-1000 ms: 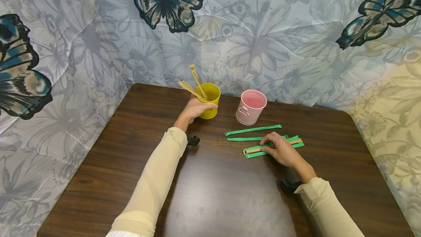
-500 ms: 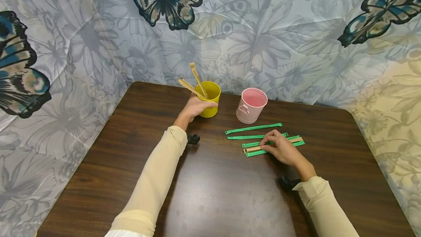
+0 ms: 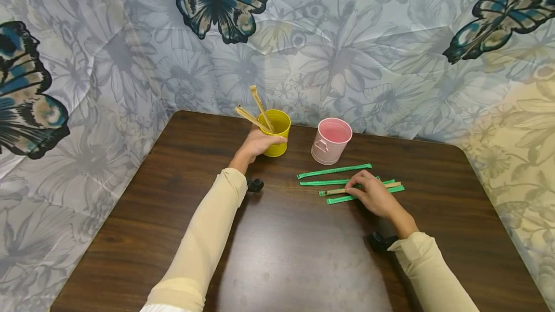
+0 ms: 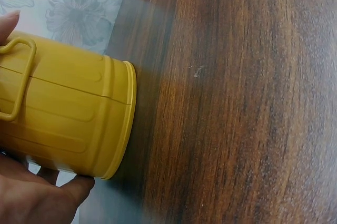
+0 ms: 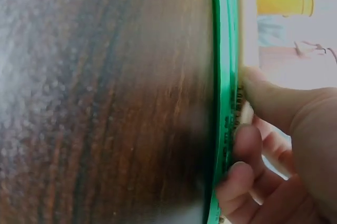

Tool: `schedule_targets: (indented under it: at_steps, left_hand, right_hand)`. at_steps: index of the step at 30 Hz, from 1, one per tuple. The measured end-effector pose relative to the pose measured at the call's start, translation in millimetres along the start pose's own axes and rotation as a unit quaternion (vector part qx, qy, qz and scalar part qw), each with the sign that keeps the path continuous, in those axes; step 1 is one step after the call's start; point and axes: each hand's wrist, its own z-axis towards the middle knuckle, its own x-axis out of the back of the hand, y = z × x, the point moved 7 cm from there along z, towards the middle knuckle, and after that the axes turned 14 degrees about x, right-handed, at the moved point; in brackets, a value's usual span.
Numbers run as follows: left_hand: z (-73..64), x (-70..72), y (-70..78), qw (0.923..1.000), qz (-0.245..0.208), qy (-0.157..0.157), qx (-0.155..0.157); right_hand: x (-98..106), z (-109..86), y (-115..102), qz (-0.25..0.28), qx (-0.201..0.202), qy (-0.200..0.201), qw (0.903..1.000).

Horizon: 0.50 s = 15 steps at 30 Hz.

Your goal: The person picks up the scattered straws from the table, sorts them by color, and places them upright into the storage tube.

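My left hand (image 3: 259, 141) grips the side of a small yellow bucket (image 3: 277, 147), thumb across its front; in the left wrist view the bucket's (image 4: 63, 108) wall and wire handle show. Two tan paper-wrapped sticks (image 3: 262, 110) lean out of it. My right hand (image 3: 372, 195) pinches another tan paper-wrapped stick (image 3: 338, 191) between thumb and fingers, low over the table. In the right wrist view this stick (image 5: 247, 29) lies along a green-wrapped stick (image 5: 225, 77). Several green-wrapped sticks (image 3: 334, 171) lie near that hand, partly hidden by it.
A pink bucket (image 3: 330, 144) stands right of the yellow one, near the back edge of the brown wooden table (image 3: 303, 254). Behind the table hangs a butterfly-print cloth (image 3: 321, 61).
My right hand has shifted slightly away from me with the tan stick, which now lies over the farther green stick beside it. My left hand keeps its grip on the yellow bucket.
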Motion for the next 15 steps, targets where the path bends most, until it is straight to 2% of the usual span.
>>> schedule_targets:
  at_steps: [7, 12, 15]
  left_hand:
    - [-0.1, -0.4, -0.6, 1.0, -0.002, 0.007, 0.001]
    - [0.8, -0.1, -0.9, 1.0, 0.0, 0.007, 0.001]
    - [1.6, -0.4, -1.8, 1.0, 0.001, 0.004, 0.001]
  right_hand:
    - [14, 5.3, -5, -0.021, 0.008, 0.066, 0.9976]
    - [24, 12.3, -18, -0.005, 0.05, 0.12, 0.9914]
    - [30, 17.4, -28, -0.015, 0.075, 0.14, 0.9872]
